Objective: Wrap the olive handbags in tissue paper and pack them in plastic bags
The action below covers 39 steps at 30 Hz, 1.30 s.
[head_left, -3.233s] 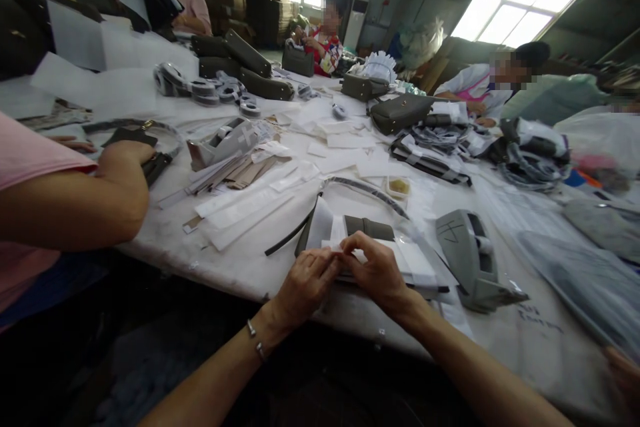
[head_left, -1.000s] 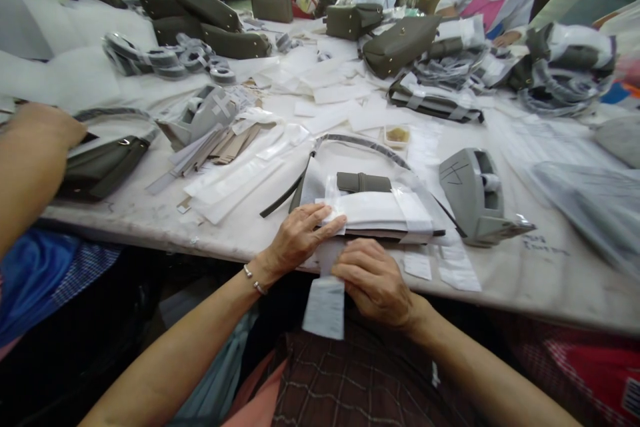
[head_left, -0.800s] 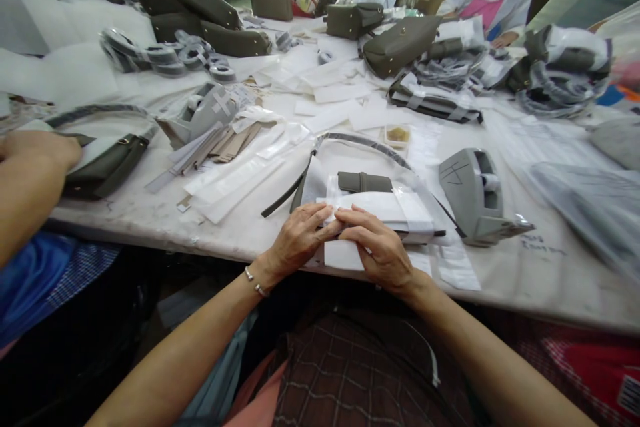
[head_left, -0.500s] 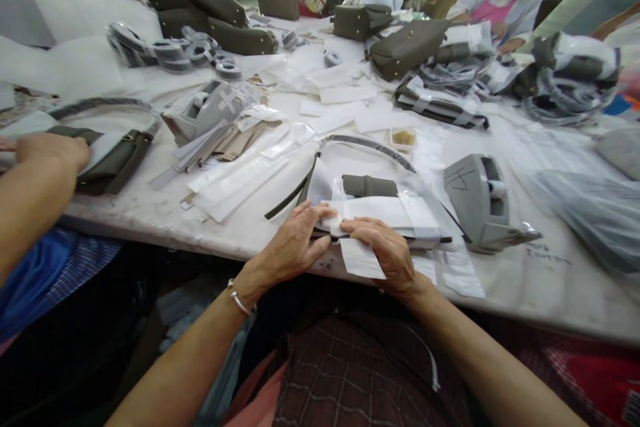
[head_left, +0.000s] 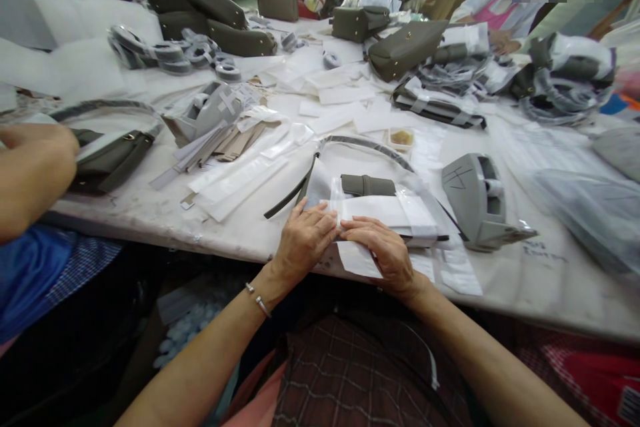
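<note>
A dark olive handbag (head_left: 369,185) lies at the table's front edge, its face partly covered by white paper (head_left: 385,212) and clear film. Its plastic-wrapped handle (head_left: 367,141) arches behind it. My left hand (head_left: 306,239) presses bent, closed fingers onto the white wrapping along the bag's near left side; its thumb is hidden. Just to the right, my right hand (head_left: 383,250) grips the same near edge, fingers together on top. A loose white paper strip (head_left: 356,260) hangs from under the right hand over the table edge.
A grey, marked holder (head_left: 467,203) stands right of the bag. Card strips (head_left: 245,140) and white sheets lie left. A co-worker's arm (head_left: 37,177) reaches over another bag (head_left: 113,160) at far left. More bags (head_left: 407,48) and tape rolls (head_left: 173,53) are at the back.
My left hand has turned and slid slightly right, its fingers now nearer my right hand. The right hand stays nearly in place. The co-worker's arm at left has pulled back leftward.
</note>
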### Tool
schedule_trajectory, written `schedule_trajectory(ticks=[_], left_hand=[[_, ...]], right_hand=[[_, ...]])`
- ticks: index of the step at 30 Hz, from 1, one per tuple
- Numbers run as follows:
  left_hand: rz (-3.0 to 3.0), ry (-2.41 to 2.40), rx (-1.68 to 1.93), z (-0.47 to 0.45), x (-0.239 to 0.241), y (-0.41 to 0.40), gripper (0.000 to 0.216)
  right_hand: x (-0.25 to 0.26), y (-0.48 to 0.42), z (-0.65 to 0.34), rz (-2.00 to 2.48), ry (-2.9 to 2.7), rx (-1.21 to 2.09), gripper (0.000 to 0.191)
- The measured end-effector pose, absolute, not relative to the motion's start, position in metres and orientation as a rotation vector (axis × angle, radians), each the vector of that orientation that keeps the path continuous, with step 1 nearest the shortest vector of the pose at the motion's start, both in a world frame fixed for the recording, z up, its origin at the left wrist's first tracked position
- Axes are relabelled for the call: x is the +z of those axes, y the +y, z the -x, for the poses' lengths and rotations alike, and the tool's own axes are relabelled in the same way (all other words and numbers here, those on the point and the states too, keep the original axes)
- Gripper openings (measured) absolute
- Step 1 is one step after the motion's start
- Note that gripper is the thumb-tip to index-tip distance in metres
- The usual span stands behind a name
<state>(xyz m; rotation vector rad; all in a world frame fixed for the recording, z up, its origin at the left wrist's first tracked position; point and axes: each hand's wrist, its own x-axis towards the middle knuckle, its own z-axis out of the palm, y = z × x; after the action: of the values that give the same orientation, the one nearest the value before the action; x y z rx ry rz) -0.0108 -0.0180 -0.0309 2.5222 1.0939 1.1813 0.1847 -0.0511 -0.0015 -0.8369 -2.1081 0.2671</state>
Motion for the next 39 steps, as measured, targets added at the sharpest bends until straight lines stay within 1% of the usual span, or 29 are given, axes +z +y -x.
schedule_trajectory(ticks=[3,6,8,10,14,17,20,24,29,31,33,36,39], left_hand=[[-2.599,1.076,1.244,0.011,-0.034,-0.022,0.010],[-2.571,1.132,1.272,0.009,-0.033,-0.027,0.013],[-2.528,1.176,1.266,0.008,-0.030,-0.029,0.016],[-2.464,1.198,1.236,0.008,-0.025,-0.032,0.017],[-2.333,1.264,1.194,0.003,-0.017,-0.034,0.011],[-2.282,1.389,1.249,-0.004,-0.016,-0.031,0.011],[-2.279,1.494,1.283,-0.012,-0.017,-0.025,0.013],[-2.301,1.579,1.247,-0.016,-0.017,-0.016,0.019],[-2.350,1.677,1.105,-0.017,-0.015,-0.007,0.022],[-2.391,1.700,1.036,-0.018,-0.014,-0.004,0.021],[-2.436,1.712,1.000,-0.018,-0.012,-0.004,0.017],[-2.557,1.620,1.062,-0.018,-0.008,-0.009,0.008],[-2.731,1.384,1.062,-0.019,-0.007,-0.019,0.011]], right_hand=[[0.006,-0.052,-0.180,0.988,-2.096,0.248,0.024],[0.015,-0.044,-0.176,1.228,-2.053,0.244,0.012],[0.022,-0.033,-0.174,1.355,-2.036,0.274,0.014],[0.028,-0.020,-0.172,1.435,-2.041,0.344,0.015],[0.034,0.007,-0.173,1.517,-2.022,0.587,0.012],[0.031,0.025,-0.175,1.531,-1.967,0.737,0.012],[0.023,0.036,-0.178,1.563,-1.905,0.810,0.011],[0.014,0.042,-0.178,1.597,-1.894,0.833,0.009],[0.009,0.043,-0.175,1.652,-1.958,0.745,0.005],[0.008,0.043,-0.174,1.675,-1.964,0.736,0.003],[0.008,0.043,-0.173,1.719,-1.952,0.746,0.006],[0.009,0.045,-0.173,1.790,-1.956,0.732,0.012],[0.012,0.047,-0.171,1.854,-1.988,0.703,0.016]])
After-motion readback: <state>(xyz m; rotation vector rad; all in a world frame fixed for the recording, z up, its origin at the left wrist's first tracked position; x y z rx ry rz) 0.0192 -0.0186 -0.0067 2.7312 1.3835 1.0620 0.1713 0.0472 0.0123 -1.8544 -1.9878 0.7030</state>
